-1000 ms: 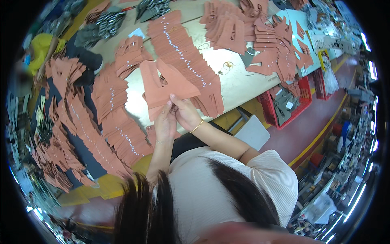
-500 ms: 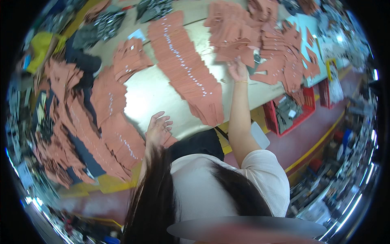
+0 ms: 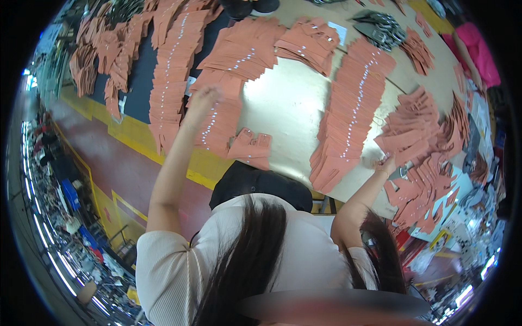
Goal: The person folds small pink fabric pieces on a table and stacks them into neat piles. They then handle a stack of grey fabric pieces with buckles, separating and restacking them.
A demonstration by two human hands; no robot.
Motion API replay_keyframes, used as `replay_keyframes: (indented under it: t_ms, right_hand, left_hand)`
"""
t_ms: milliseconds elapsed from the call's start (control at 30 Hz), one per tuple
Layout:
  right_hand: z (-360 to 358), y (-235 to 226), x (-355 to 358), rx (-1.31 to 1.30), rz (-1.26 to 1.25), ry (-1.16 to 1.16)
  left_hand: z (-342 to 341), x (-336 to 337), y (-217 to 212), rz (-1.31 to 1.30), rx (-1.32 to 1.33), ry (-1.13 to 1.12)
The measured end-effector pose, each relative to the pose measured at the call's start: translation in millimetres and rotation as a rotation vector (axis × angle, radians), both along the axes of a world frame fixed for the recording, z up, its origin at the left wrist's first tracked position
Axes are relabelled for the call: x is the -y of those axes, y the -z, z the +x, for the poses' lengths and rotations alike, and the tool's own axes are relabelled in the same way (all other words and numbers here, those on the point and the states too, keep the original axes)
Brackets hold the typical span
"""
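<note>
My left hand [image 3: 205, 99] is raised at the end of an outstretched arm over a row of overlapping orange cut pieces [image 3: 220, 122] with small white marks. Motion blurs its fingers, and whether they hold anything is unclear. Off to the right, my right hand [image 3: 387, 162] has its fingers closed at the near edge of a fanned pile of orange pieces [image 3: 410, 127], apparently gripping one edge. Between my hands lies a long overlapping row of the same pieces [image 3: 356, 98], and a small orange stack [image 3: 251, 148] rests at the table edge before me.
The pale table [image 3: 280, 117] also bears an orange stack [image 3: 309, 43] and a grey-green bundle [image 3: 379, 28] farther back. More orange rows [image 3: 176, 70] cover a dark surface at left. A person in a pink top [image 3: 478, 51] stands at far right. A red crate [image 3: 410, 247] sits below right.
The view has swung toward the left. My left hand has moved from near my body out over the left-hand row. My right hand stays at the right-hand pile's edge.
</note>
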State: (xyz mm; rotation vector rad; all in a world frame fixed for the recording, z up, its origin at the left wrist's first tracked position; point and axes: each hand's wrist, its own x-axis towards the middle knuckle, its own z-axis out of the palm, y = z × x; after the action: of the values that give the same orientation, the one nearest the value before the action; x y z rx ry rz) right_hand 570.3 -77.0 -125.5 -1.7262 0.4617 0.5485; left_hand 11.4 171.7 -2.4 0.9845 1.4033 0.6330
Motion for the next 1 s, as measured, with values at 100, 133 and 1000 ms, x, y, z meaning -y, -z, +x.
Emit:
replay_keyframes:
  t_ms: [100,133,1000]
  right_hand:
    - [-39,-39,-41,0.287,-0.024,-0.119]
    - [-62,-50,-53,0.398,-0.027,-0.185]
    - [-397,-23,-344,1.403,0.029,-1.777]
  left_hand:
    - [-42,-54,21,0.296,-0.368,-0.026]
    - [-50,-72,31,0.382,-0.446,-0.013]
    - [-55,-157,61,-0.134,-0.136,0.121]
